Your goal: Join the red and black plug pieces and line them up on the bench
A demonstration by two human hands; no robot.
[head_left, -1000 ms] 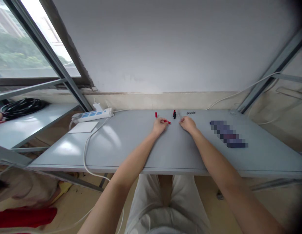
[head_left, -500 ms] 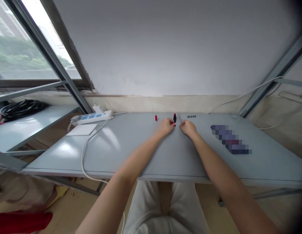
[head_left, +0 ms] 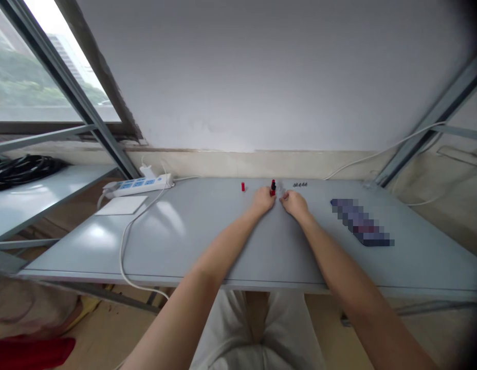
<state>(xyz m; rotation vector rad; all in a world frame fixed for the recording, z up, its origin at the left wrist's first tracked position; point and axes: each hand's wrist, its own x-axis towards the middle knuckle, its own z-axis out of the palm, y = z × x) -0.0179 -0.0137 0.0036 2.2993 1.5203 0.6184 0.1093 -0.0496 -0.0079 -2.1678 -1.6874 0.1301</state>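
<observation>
My left hand (head_left: 264, 200) is closed, its fingertips pinching a small red piece (head_left: 273, 193) low over the table. Just behind it stands a small black and red cylinder (head_left: 273, 184). My right hand (head_left: 294, 204) lies a little to the right, fingers pressed together; whatever they hold is too small or hidden to make out. Beside its fingertips is a clear, see-through item (head_left: 280, 187), blurred. A separate red cylinder (head_left: 243, 186) stands upright to the left of my left hand. Several tiny dark pieces (head_left: 300, 185) sit in a row behind my right hand.
The grey table (head_left: 207, 226) meets the wall at the back. On its left are a white power strip (head_left: 140, 186), a flat white card or box (head_left: 122, 205) and a white cable (head_left: 125, 241). A pixelated dark flat object (head_left: 360, 223) lies right. Coiled black cable (head_left: 28, 169) rests on the side shelf.
The view has shifted slightly. Both hands remain close together; the red piece in my left fingers now appears nearer the black and red cylinder. The other small parts stay where they were.
</observation>
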